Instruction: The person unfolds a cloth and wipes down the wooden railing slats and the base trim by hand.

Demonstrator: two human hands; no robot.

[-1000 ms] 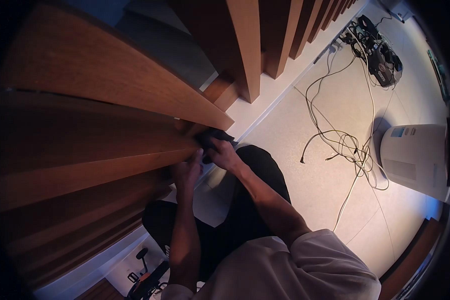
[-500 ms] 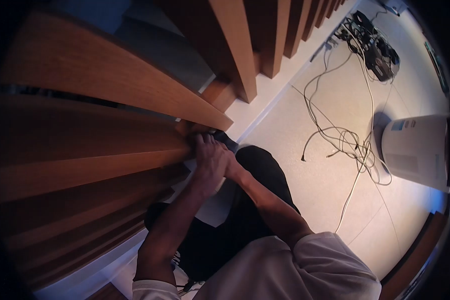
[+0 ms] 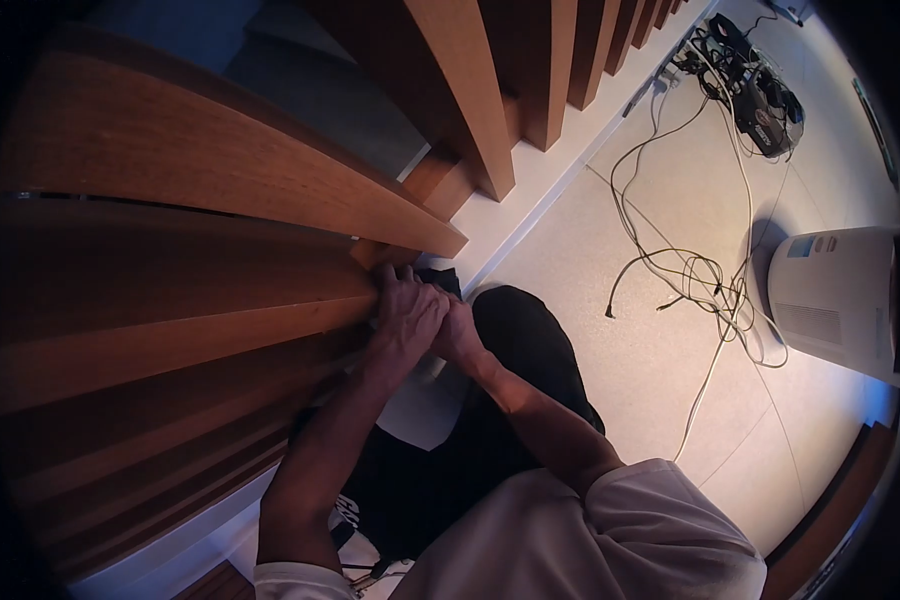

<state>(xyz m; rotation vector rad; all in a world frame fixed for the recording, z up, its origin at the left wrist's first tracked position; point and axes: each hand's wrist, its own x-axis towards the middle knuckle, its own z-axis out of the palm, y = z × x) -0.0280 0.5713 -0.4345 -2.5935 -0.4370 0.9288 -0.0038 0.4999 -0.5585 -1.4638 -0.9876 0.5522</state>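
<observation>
Both hands meet at the foot of the wooden slats, close beside the white base ledge. My left hand reaches in from the lower left, its fingers bent around a dark cloth-like thing. Pressed against it is my right hand, its fingers closed and largely covered by the left. The dark thing shows just above both hands; its lower part is hidden by them. Between my forearms is a pale patch of floor.
Tangled cables lie on the tiled floor at the right. A white rounded appliance stands beyond them. Black devices with bunched wires sit at the upper right, near the ledge. My dark-clad knee is beside my right forearm.
My left hand has moved up and right over my right hand, which shows less than a second ago. The dark thing's visible part has changed shape. The view has shifted slightly.
</observation>
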